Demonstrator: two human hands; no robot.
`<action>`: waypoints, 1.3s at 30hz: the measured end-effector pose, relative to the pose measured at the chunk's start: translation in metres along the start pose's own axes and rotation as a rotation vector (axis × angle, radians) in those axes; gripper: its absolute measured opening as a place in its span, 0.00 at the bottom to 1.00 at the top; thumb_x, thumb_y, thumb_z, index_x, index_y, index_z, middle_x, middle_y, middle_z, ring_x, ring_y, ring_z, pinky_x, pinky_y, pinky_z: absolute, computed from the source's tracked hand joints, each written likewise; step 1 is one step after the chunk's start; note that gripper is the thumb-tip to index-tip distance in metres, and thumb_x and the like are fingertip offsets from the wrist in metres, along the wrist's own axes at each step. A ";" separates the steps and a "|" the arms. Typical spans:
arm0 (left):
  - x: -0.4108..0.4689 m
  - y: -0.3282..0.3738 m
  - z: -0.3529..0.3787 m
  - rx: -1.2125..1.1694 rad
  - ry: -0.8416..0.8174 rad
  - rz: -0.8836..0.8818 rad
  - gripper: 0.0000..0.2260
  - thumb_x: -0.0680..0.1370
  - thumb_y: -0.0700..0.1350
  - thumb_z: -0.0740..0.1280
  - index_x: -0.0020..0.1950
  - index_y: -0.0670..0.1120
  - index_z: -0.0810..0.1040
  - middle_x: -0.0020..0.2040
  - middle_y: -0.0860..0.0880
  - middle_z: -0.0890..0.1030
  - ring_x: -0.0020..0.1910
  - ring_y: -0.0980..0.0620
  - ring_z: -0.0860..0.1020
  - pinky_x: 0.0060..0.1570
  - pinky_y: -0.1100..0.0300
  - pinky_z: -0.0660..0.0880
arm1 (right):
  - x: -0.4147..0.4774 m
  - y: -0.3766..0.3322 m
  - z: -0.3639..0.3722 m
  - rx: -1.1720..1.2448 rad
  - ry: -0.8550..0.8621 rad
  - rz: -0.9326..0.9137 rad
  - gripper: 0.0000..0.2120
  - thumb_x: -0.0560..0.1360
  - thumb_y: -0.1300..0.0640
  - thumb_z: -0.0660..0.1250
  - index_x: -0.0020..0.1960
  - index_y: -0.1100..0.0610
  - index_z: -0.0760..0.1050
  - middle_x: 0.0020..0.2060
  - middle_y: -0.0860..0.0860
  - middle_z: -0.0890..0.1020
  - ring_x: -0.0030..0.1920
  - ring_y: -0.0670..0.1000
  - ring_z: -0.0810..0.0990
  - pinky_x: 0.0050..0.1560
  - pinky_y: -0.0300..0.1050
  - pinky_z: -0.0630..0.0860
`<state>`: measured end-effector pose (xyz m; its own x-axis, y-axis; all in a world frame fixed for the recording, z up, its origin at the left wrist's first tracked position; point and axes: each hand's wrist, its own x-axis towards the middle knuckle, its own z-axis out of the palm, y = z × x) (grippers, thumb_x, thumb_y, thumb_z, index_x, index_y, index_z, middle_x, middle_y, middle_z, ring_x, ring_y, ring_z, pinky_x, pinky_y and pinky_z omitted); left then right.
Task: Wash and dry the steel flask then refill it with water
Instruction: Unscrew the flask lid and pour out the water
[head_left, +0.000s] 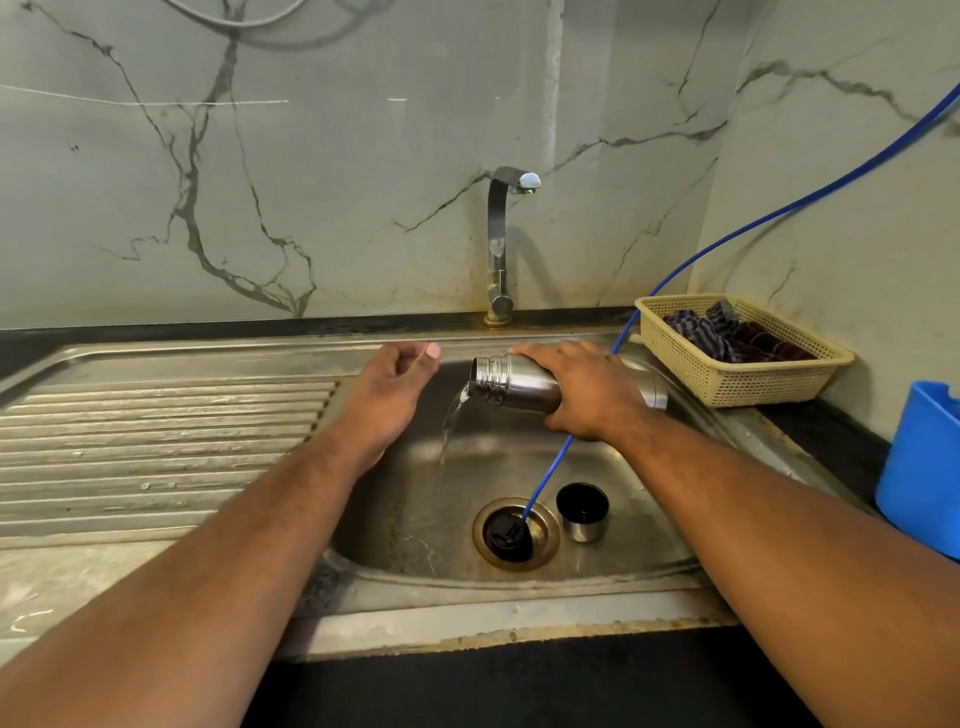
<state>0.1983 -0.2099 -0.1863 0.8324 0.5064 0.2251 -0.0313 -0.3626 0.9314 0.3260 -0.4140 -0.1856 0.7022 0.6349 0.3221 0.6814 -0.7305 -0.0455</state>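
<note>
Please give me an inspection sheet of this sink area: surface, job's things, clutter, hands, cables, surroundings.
Surface: steel sink, wet basin; ribbed drainboard on its left.
Job's things: steel flask on its side, water pouring from its mouth; cup lid upright beside the drain; black stopper on the drain.
Clutter: basket holding dark cloth; blue container at right.
Hands: right hand grips the flask; left hand open, holds nothing.
Cables: blue hose runs down to the drain; grey cable at top.
Surroundings: tap, no water seen running; marble wall.

Grey-veined marble wall (363, 182) behind a black counter (826, 447); cream basket (753, 387) in the right corner.
</note>
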 end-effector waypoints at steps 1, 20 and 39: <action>0.000 0.000 0.000 0.002 0.003 0.004 0.18 0.82 0.59 0.64 0.64 0.48 0.77 0.60 0.45 0.81 0.54 0.52 0.78 0.45 0.65 0.71 | 0.000 0.000 0.000 -0.001 0.000 -0.003 0.48 0.66 0.52 0.79 0.77 0.35 0.56 0.67 0.49 0.74 0.68 0.54 0.69 0.67 0.59 0.68; -0.002 0.000 -0.001 0.027 -0.008 0.014 0.17 0.82 0.58 0.64 0.64 0.50 0.77 0.58 0.53 0.81 0.57 0.57 0.77 0.46 0.66 0.69 | 0.002 -0.001 0.007 -0.026 -0.020 -0.043 0.47 0.69 0.51 0.78 0.78 0.34 0.54 0.67 0.49 0.74 0.68 0.54 0.68 0.69 0.60 0.65; 0.000 -0.002 0.000 0.052 -0.002 0.017 0.17 0.82 0.58 0.63 0.65 0.50 0.77 0.58 0.53 0.81 0.58 0.56 0.77 0.47 0.67 0.68 | 0.002 -0.003 0.005 -0.050 -0.012 -0.074 0.45 0.71 0.51 0.77 0.78 0.33 0.54 0.67 0.50 0.74 0.69 0.54 0.67 0.70 0.60 0.63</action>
<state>0.1979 -0.2094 -0.1878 0.8331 0.4982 0.2402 -0.0167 -0.4114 0.9113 0.3261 -0.4098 -0.1893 0.6528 0.6906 0.3112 0.7207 -0.6927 0.0255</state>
